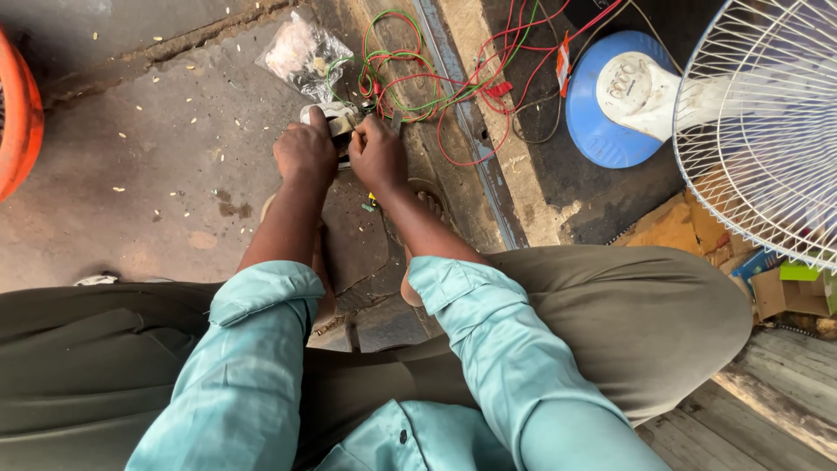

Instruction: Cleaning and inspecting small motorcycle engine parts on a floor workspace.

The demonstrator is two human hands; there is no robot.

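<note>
— What are the two hands doing?

— Both are low over the concrete floor [131, 148], close together. The left hand [304, 153] has its grip closed around a small whitish electrical part [336, 118], fingers curled over its near side. The right hand [377, 153] is just beside it, its grip pinched shut on the same part from the other side, where the wires come in.

— Which wires?

— A loose tangle of red and green wires [418, 74] runs from the part away across the floor and over a metal strip [453, 78] set in the concrete. I cannot tell which single wire the right fingers touch; they cover that spot.

— Where exactly is the part?

— Between the two hands, at their fingertips, just above the floor. Whether it rests on the floor is hidden.

— What lies around?

— A clear plastic bag [305, 52] with pale contents sits just beyond the part, touching the wires' edge. To the right stands a fan: its round blue base [593, 122] on the floor, its white wire guard [767, 113] filling the corner. Below the guard are cardboard boxes [785, 292]. An orange rim [19, 113] shows at the left edge. Small pale grains are scattered over the concrete. The person's teal sleeves [253, 349] are rolled up to the elbows.
</note>
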